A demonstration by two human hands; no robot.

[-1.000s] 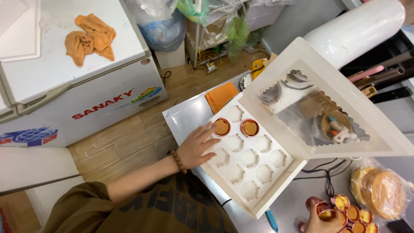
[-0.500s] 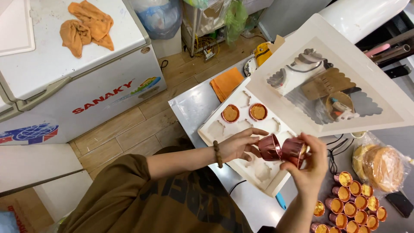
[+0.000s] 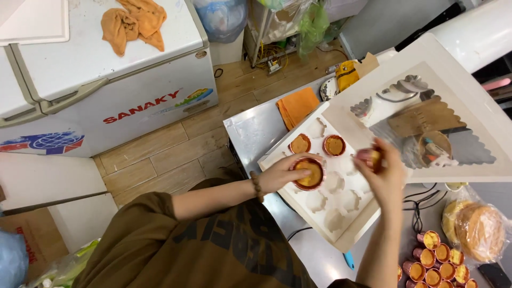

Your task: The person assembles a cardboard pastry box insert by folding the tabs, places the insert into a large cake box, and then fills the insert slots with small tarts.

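A small red-cupped tart (image 3: pixel 308 173) sits in the left hand (image 3: pixel 280 173), fingers closed round its rim, held over the white slotted box tray (image 3: pixel 341 205) near its far-left edge, just before two tarts already seated (image 3: pixel 318 144). The right hand (image 3: pixel 385 176) clasps another tart (image 3: pixel 370 157) above the tray's right side. The filling step seems barely begun; lowering the cup squarely into an empty slot looks like what comes next.

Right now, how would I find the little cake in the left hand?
Find the white box with its lid open on the grey table. Two little cakes already sit in its far holes. The one you want is at the box's near edge, in a red cup, pinched by the left hand.
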